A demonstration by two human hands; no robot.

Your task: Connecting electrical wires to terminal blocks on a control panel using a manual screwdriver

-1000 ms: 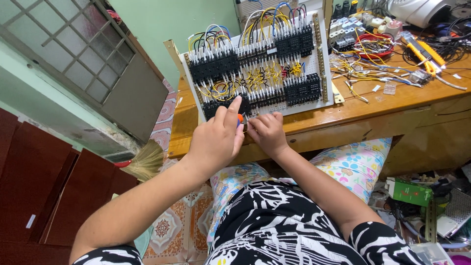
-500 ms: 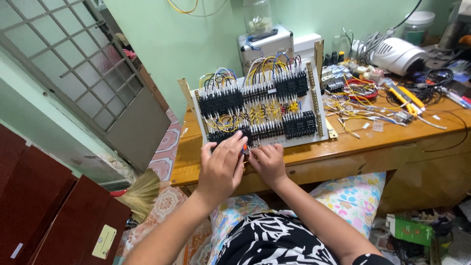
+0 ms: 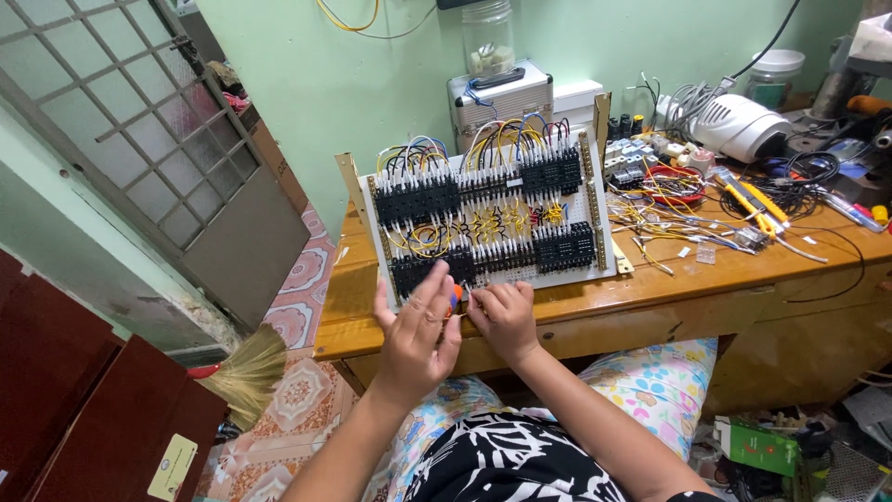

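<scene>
Left hand point(image 3: 416, 336) raised, fingers spread; right hand point(image 3: 503, 319) curled, knuckles up.

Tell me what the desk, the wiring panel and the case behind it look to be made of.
Desk: varnished wood, by its orange grain and sheen. Wiring panel: a white board, probably plastic or painted metal, carrying black plastic relay blocks. Case: silvery ribbed shell, likely aluminium.

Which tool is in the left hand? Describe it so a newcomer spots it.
On the wooden desk stands a white wiring panel with black relay blocks. At its lower left edge, the left hand holds a small orange-handled tool, probably a screwdriver: the only orange item there.
</scene>
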